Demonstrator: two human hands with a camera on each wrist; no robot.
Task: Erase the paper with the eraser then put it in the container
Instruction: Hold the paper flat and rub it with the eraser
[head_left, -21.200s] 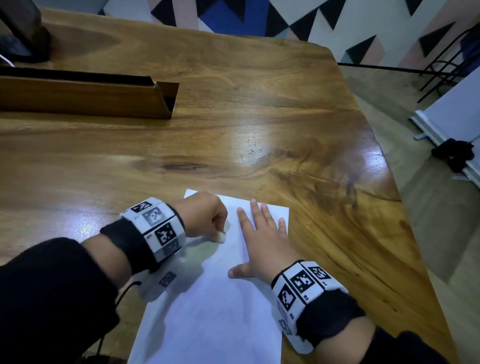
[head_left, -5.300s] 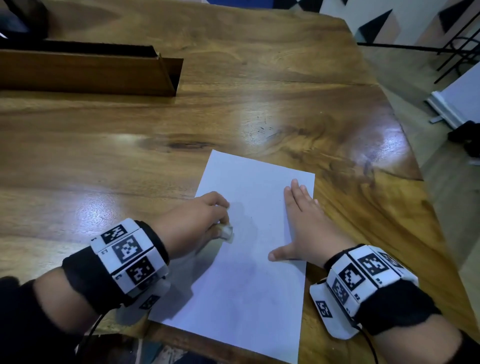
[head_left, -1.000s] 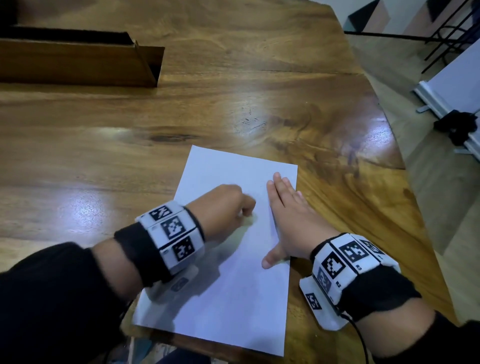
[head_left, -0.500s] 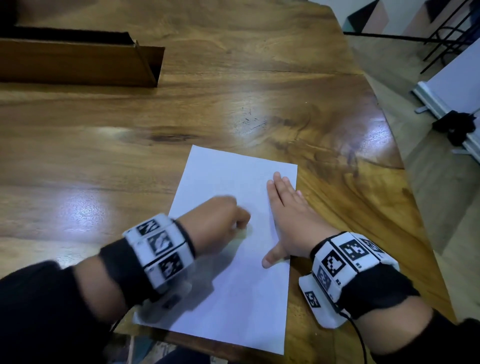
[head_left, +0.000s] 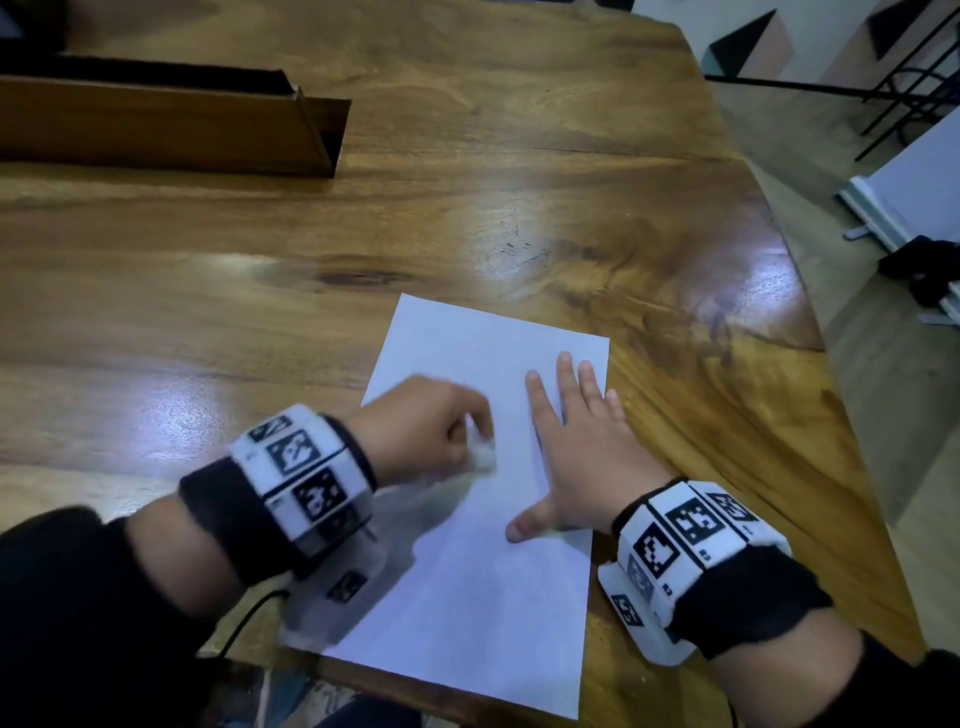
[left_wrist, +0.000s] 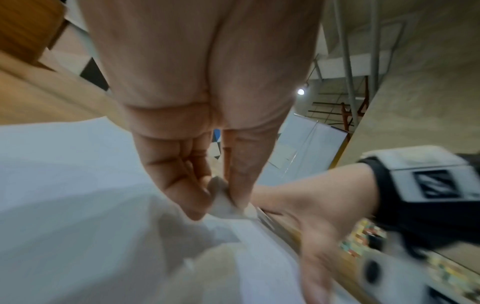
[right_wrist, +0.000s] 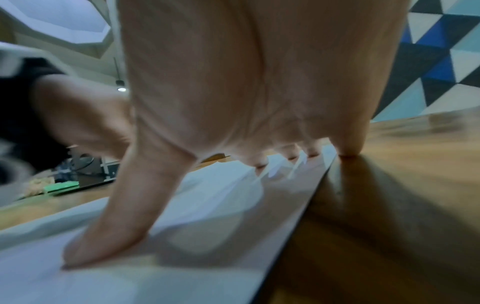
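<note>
- Left hand (head_left: 421, 431) curled into a loose fist over the left half of the paper (head_left: 467, 587), thumb and fingers pinching a small white eraser (head_left: 482, 457).
- In the left wrist view, eraser (left_wrist: 221, 202) squeezed between thumb and forefinger, lower end down at the sheet; probably touching it, though blur hides the exact contact.
- Right hand (head_left: 576, 457) laid flat along the right side of the paper, fingers straight and slightly spread, thumb stretched out leftward onto the sheet.
- In the right wrist view, right hand (right_wrist: 246, 92) propped on its fingertips (right_wrist: 261, 162), thumb pressed flat on the paper (right_wrist: 130, 283); outermost finger down on bare wood just beyond the sheet's right edge.
- Paper white, lying near the front edge of the wooden table (head_left: 260, 312), near corners reaching that edge, long sides running away from the person and tilted slightly rightward.
- No marks readable on the sheet in the head view.
- Eraser just beside the right hand, separated by a narrow strip of paper.
- Long brown wooden container (head_left: 166, 127) at the far left of the table, open end facing right, well apart from paper and hands.
- Black-and-white patterned wristbands (head_left: 301, 478) on both wrists over dark sleeves.
- Patterned wall (right_wrist: 441, 51) with blue, black and pale triangles behind the table.
</note>
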